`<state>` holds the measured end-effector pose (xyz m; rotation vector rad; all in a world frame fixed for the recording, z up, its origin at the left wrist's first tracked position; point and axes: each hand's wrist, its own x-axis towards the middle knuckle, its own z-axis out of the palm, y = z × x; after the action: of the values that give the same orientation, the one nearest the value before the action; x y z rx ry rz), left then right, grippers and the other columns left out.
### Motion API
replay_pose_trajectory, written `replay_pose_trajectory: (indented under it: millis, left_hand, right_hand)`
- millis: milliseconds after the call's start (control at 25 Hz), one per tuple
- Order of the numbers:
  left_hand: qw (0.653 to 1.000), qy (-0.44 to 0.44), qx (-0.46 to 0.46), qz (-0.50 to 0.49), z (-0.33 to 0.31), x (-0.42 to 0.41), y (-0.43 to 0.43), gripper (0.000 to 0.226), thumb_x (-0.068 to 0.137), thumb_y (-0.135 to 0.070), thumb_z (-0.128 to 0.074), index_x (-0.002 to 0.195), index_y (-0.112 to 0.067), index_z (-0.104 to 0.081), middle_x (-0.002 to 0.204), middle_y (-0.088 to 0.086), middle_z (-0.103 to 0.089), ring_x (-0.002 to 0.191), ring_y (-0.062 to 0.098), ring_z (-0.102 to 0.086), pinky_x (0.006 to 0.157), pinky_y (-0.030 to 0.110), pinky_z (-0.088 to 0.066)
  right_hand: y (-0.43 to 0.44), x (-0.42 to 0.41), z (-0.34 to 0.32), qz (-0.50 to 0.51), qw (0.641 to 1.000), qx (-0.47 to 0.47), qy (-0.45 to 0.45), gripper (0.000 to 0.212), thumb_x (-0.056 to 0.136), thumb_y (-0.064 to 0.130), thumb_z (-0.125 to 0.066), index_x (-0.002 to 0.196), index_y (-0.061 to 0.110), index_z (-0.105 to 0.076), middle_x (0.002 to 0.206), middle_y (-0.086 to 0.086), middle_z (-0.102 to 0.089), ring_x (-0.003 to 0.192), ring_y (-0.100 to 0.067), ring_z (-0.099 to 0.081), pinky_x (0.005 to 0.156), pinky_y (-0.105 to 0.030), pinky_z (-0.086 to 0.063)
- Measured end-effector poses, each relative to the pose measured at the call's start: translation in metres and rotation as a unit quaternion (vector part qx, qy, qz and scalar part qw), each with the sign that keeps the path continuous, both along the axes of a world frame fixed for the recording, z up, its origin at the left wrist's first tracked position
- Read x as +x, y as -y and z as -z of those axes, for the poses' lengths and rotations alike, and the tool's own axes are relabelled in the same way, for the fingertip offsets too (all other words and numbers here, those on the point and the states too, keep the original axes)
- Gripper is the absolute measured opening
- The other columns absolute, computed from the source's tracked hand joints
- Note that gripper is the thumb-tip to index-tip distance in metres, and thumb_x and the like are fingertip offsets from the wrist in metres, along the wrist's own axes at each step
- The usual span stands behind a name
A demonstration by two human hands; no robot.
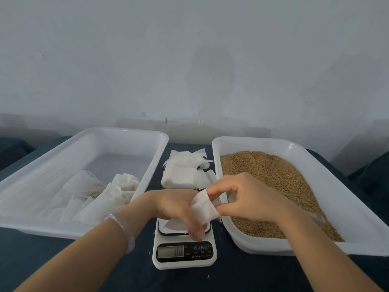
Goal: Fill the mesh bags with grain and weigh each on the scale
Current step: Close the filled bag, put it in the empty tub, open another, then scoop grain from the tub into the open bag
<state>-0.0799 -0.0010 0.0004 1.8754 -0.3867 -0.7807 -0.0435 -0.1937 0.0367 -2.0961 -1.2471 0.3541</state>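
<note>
Both my hands hold one empty white mesh bag (203, 208) above the small white kitchen scale (184, 252). My left hand (174, 207) grips the bag's lower part, its fingers pointing down over the scale's platform. My right hand (246, 197) pinches the bag's top edge, one finger tucked inside the opening. A clear scoop (315, 218) seems to lie under my right palm, its handle slanting over the grain. Brown grain (273, 178) fills the white tray (328, 175) on the right. A stack of empty mesh bags (185, 171) lies behind the scale.
The white tray (88, 142) on the left holds several filled mesh bags (109, 194) near its front. A dark blue cloth (52, 262) covers the table. A pale wall stands behind. A few loose grains lie on the cloth by the scale.
</note>
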Motion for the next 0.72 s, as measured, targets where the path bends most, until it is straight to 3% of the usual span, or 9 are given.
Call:
replay_pose_trajectory:
  millis: [80, 160, 280, 360, 520, 640, 720]
  left_hand:
    - [1.0, -0.009, -0.008, -0.029, 0.003, -0.001, -0.001, 0.039, 0.064, 0.001, -0.067, 0.101, -0.004, -0.057, 0.07, 0.004, -0.059, 0.068, 0.021, -0.057, 0.065, 0.024, -0.05]
    - [0.998, 0.002, -0.011, -0.059, 0.004, -0.001, -0.002, 0.037, 0.062, -0.002, -0.067, 0.096, -0.012, -0.057, 0.071, 0.003, -0.059, 0.071, 0.024, -0.057, 0.066, 0.026, -0.051]
    - [0.993, 0.048, 0.026, -0.101, 0.005, -0.001, 0.002, 0.034, 0.061, -0.011, -0.072, 0.093, -0.015, -0.058, 0.073, 0.001, -0.061, 0.075, 0.021, -0.062, 0.071, 0.03, -0.055]
    - [0.986, 0.087, 0.044, -0.133, 0.005, 0.001, 0.01, 0.024, 0.066, -0.012, -0.074, 0.085, -0.018, -0.06, 0.07, 0.0, -0.064, 0.072, 0.018, -0.064, 0.071, 0.029, -0.056]
    - [0.962, 0.165, 0.049, -0.21, 0.0, 0.018, 0.034, 0.024, 0.074, -0.006, -0.072, 0.094, -0.011, -0.061, 0.07, 0.003, -0.064, 0.058, 0.013, -0.058, 0.06, 0.023, -0.052]
    - [0.939, 0.214, 0.093, -0.254, -0.001, 0.033, 0.049, 0.03, 0.073, -0.017, -0.075, 0.095, -0.025, -0.057, 0.081, -0.004, -0.061, 0.067, 0.007, -0.059, 0.059, 0.018, -0.047]
    - [0.928, 0.244, 0.116, -0.256, -0.001, 0.039, 0.057, 0.033, 0.073, -0.02, -0.075, 0.099, -0.024, -0.056, 0.089, -0.004, -0.059, 0.075, 0.006, -0.057, 0.06, 0.019, -0.045]
  right_hand:
    - [0.01, 0.01, 0.003, 0.044, 0.999, 0.012, -0.02, 0.021, 0.078, 0.041, -0.065, 0.098, 0.048, -0.066, 0.096, 0.029, -0.067, 0.091, -0.001, -0.065, 0.082, -0.021, -0.053]
    - [0.029, 0.034, 0.011, 0.122, 0.992, -0.008, -0.014, 0.016, 0.08, 0.038, -0.062, 0.093, 0.047, -0.064, 0.095, 0.025, -0.068, 0.092, 0.004, -0.064, 0.088, -0.026, -0.053]
    - [0.069, 0.074, 0.034, 0.235, 0.949, -0.209, 0.028, 0.03, 0.083, 0.018, -0.067, 0.108, 0.034, -0.061, 0.111, 0.016, -0.063, 0.103, -0.004, -0.059, 0.095, -0.026, -0.048]
    - [0.089, 0.087, 0.048, 0.268, 0.919, -0.29, 0.015, 0.03, 0.078, 0.022, -0.074, 0.104, 0.031, -0.064, 0.11, 0.012, -0.063, 0.097, -0.007, -0.059, 0.089, -0.029, -0.049]
    - [0.104, 0.091, 0.056, 0.259, 0.924, -0.28, -0.035, 0.021, 0.07, 0.034, -0.079, 0.086, 0.036, -0.066, 0.092, 0.017, -0.065, 0.087, -0.001, -0.06, 0.074, -0.022, -0.047]
    - [0.106, 0.089, 0.06, 0.256, 0.925, -0.283, 0.003, 0.025, 0.069, 0.031, -0.08, 0.087, 0.035, -0.063, 0.092, 0.016, -0.062, 0.086, -0.001, -0.057, 0.07, -0.018, -0.043]
    - [0.108, 0.09, 0.058, 0.265, 0.932, -0.244, 0.045, 0.02, 0.075, 0.031, -0.075, 0.088, 0.032, -0.061, 0.093, 0.015, -0.062, 0.087, -0.002, -0.059, 0.074, -0.02, -0.046]
